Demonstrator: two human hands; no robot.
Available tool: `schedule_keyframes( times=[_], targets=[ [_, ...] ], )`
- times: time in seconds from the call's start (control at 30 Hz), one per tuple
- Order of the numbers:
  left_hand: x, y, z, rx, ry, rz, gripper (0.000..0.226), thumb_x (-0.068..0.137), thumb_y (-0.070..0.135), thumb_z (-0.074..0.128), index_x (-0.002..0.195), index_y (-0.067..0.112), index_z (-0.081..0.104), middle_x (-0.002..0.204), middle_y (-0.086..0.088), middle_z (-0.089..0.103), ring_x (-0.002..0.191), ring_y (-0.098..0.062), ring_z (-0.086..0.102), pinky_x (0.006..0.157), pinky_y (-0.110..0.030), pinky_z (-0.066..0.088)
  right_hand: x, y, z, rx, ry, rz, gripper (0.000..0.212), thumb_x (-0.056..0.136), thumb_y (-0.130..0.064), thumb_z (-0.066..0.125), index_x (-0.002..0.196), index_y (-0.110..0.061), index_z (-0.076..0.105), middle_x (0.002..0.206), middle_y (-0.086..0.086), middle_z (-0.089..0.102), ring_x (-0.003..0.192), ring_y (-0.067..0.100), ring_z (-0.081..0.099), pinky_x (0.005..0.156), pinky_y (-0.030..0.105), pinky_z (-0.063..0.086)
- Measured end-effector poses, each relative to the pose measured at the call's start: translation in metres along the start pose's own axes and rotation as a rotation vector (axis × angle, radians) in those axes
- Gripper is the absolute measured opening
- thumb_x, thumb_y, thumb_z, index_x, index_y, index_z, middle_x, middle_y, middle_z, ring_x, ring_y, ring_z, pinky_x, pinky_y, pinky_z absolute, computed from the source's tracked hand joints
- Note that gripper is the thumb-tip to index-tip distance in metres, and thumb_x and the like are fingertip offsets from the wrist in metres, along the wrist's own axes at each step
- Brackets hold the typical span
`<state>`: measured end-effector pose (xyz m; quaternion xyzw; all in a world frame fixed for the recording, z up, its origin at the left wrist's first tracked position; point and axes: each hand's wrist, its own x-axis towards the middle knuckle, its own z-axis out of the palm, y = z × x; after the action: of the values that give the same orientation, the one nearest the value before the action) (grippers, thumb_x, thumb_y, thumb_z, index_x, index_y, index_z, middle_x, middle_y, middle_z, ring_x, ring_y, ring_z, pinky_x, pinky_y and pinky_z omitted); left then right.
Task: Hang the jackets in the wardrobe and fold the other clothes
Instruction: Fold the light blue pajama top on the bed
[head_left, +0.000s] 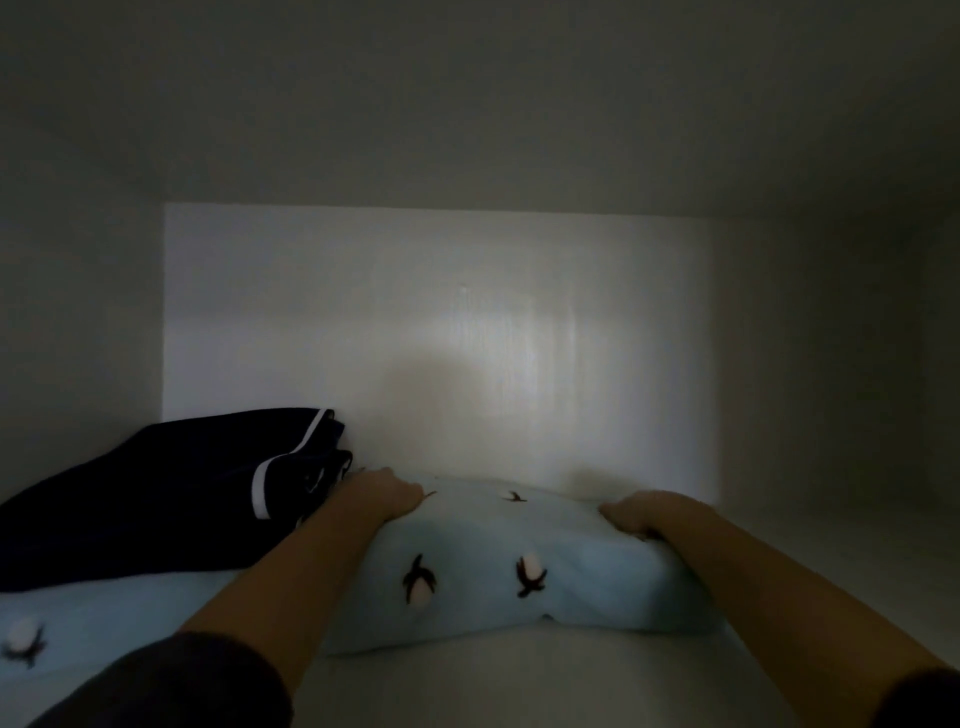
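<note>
A folded light-blue garment with dark bird prints (498, 566) lies on a white wardrobe shelf (519, 680). My left hand (387, 491) grips its far left edge, fingers curled over the fabric. At the far right edge, my right hand (641, 514) is closed on the same bundle. Both forearms reach in from below. To the left sits a folded dark navy garment with white piping (171, 493), resting on another light-blue printed piece (78, 623). The fingertips of both hands are hidden in the fabric.
The compartment is dim, with a white back wall (441, 338) lit in the middle, side walls at left (78, 312) and right (831, 364), and a ceiling panel above. Bare shelf shows right of the blue bundle and in front of it.
</note>
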<state>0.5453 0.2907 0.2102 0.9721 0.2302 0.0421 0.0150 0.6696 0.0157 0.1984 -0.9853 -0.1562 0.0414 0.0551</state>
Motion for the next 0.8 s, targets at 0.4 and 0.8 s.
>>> schedule_keyframes(
  times=[0.4, 0.8],
  targets=[
    [-0.068, 0.027, 0.031, 0.047, 0.714, 0.361, 0.075, 0.079, 0.052, -0.007, 0.099, 0.02, 0.059, 0.09, 0.002, 0.063, 0.078, -0.014, 0.056, 0.069, -0.026, 0.043, -0.052, -0.054, 0.037, 0.201, 0.287, -0.463, 0.061, 0.099, -0.052, 0.011, 0.114, -0.023, 0.062, 0.123, 0.002, 0.062, 0.104, 0.016, 0.057, 0.088, 0.026, 0.037],
    [-0.047, 0.038, 0.027, -0.037, 0.595, 0.2, 0.047, 0.097, 0.05, 0.028, 0.095, 0.015, 0.06, 0.097, -0.002, 0.065, 0.078, -0.012, 0.05, 0.073, -0.023, 0.037, -0.044, -0.019, 0.027, -0.108, 0.789, -0.223, 0.045, 0.099, -0.04, 0.026, 0.091, -0.021, 0.066, 0.098, 0.003, 0.07, 0.089, 0.022, 0.063, 0.076, 0.03, 0.04]
  ],
)
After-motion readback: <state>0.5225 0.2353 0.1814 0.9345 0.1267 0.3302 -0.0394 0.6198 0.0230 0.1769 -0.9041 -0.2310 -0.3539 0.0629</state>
